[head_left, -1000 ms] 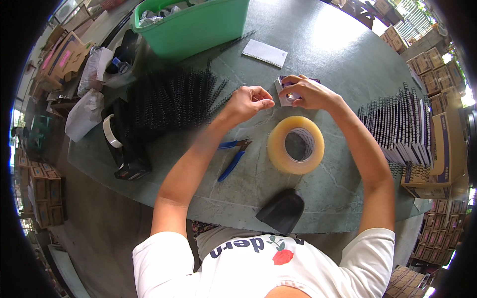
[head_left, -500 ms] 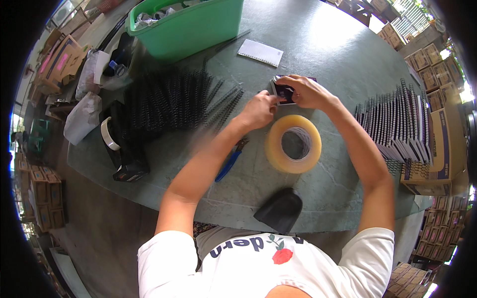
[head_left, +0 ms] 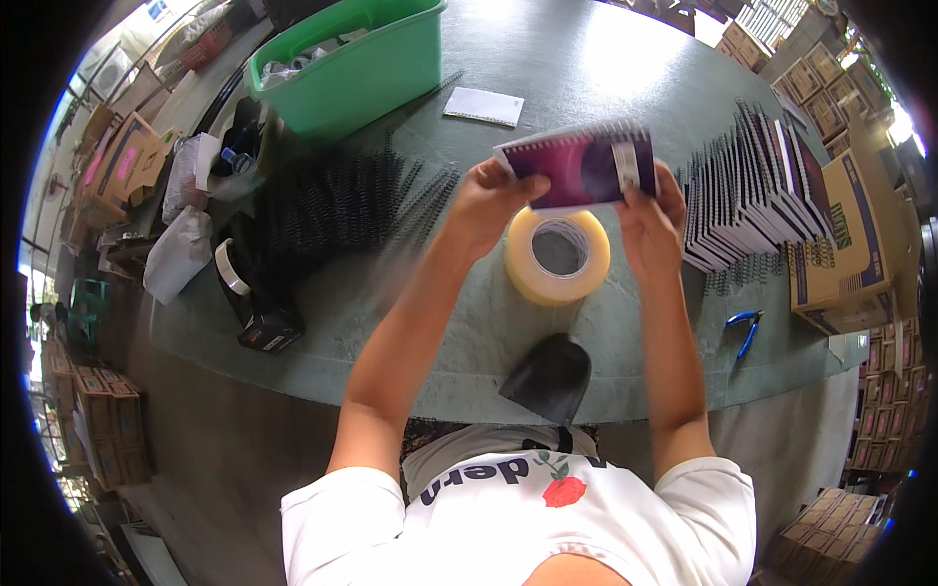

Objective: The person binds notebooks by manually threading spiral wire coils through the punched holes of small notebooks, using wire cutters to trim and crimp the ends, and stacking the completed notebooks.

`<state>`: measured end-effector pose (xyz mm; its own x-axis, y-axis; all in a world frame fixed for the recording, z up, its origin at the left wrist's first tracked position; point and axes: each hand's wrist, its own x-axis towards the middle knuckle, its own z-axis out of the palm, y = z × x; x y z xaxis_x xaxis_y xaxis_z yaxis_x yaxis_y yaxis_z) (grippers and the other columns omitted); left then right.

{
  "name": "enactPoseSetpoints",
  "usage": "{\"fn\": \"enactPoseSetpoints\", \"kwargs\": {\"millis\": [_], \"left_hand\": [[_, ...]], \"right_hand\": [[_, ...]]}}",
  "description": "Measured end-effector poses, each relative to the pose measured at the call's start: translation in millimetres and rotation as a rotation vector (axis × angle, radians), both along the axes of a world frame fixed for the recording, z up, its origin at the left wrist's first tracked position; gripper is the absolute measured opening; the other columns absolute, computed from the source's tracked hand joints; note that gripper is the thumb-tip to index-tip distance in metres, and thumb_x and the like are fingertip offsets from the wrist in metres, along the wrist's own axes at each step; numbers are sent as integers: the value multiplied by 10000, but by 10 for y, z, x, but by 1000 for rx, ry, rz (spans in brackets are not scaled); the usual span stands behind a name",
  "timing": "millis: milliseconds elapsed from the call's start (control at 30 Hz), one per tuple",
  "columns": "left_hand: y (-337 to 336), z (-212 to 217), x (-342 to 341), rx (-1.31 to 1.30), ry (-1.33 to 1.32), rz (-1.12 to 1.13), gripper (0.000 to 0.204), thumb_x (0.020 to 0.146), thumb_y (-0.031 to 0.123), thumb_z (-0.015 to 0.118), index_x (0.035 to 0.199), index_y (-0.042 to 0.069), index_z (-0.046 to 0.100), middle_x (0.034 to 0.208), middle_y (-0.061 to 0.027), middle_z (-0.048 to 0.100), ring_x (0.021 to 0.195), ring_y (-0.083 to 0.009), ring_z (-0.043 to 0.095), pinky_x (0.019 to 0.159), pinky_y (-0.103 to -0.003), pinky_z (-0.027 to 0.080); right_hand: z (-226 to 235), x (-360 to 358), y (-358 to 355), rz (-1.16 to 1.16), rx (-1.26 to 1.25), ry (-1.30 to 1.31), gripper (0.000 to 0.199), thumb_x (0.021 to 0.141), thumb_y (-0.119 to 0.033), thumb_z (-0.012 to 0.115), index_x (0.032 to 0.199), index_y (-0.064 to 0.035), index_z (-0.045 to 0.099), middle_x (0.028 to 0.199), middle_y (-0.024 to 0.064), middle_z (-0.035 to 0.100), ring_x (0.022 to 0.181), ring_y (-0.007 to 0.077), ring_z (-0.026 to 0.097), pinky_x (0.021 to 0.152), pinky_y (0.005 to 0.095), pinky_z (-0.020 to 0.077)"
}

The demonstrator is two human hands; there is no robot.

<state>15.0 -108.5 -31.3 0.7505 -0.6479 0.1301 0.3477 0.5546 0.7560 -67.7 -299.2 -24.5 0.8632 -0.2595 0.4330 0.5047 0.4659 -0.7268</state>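
Between my two hands I hold a small purple notebook [head_left: 576, 174], tilted up above the table, with a row of holes or coil loops along its far edge. My left hand [head_left: 486, 203] grips its left end, the thumb on the cover. At its right end my right hand [head_left: 651, 217] pinches the lower corner by a white label. Just below the notebook a big roll of clear tape [head_left: 528, 275] lies on the table. Blue-handled pliers [head_left: 748, 337] rest to the right, and a black rounded object [head_left: 552, 376] lies near the table's front edge.
Black spiral coils [head_left: 332, 200] are heaped on the left, beside a black tape dispenser [head_left: 256, 303]. A green tub [head_left: 357, 78] and a small white pad [head_left: 484, 106] sit farther back. Rows of spiral notebooks [head_left: 747, 200] stand at right by a cardboard box [head_left: 855, 230].
The notebook has been lifted off the table and now shows its purple cover, one hand at each end. The blue pliers have gone from beside my left forearm to the table's right side.
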Motion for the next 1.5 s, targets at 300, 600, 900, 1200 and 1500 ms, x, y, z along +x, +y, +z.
{"fn": "enactPoseSetpoints", "kwargs": {"millis": [300, 600, 900, 1200, 1500], "left_hand": [[49, -237, -445, 496, -428, 50, 336, 641, 7, 797, 948, 20, 659, 879, -27, 669, 810, -76, 603, 731, -223, 490], [227, -345, -503, 533, -587, 108, 303, 670, 26, 779, 943, 14, 647, 842, -55, 675, 734, -104, 623, 697, -244, 497], [1227, -526, -192, 1726, -983, 462, 191, 814, 195, 660, 879, 25, 600, 870, -188, 651, 784, -325, 649, 670, -411, 496], [1099, 424, -239, 632, -570, 722, 195, 835, 91, 649, 1018, 28, 631, 839, -47, 637, 676, -123, 599, 627, -253, 495], [639, 104, -752, 814, -730, 559, 210, 849, 139, 653, 1003, -5, 649, 767, -51, 642, 643, -91, 583, 592, -231, 467]], "right_hand": [[-270, -491, 105, -36, -477, 427, 192, 726, -36, 753, 895, -10, 666, 860, 27, 664, 806, 76, 599, 742, 217, 482], [-322, -370, 203, -23, -686, 287, 266, 646, -53, 798, 890, -27, 696, 835, 37, 662, 801, 106, 615, 731, 256, 491], [-407, -394, 189, 91, -495, 356, 226, 726, 33, 703, 951, 17, 681, 952, 68, 680, 874, 132, 632, 795, 257, 510], [-401, -408, 173, -4, -474, 340, 293, 758, 16, 697, 1047, 25, 652, 948, 71, 679, 860, 112, 624, 807, 246, 517], [-383, -379, 165, 44, -529, 352, 239, 792, 10, 669, 1032, 13, 666, 991, 68, 669, 891, 118, 614, 828, 245, 507]]}}
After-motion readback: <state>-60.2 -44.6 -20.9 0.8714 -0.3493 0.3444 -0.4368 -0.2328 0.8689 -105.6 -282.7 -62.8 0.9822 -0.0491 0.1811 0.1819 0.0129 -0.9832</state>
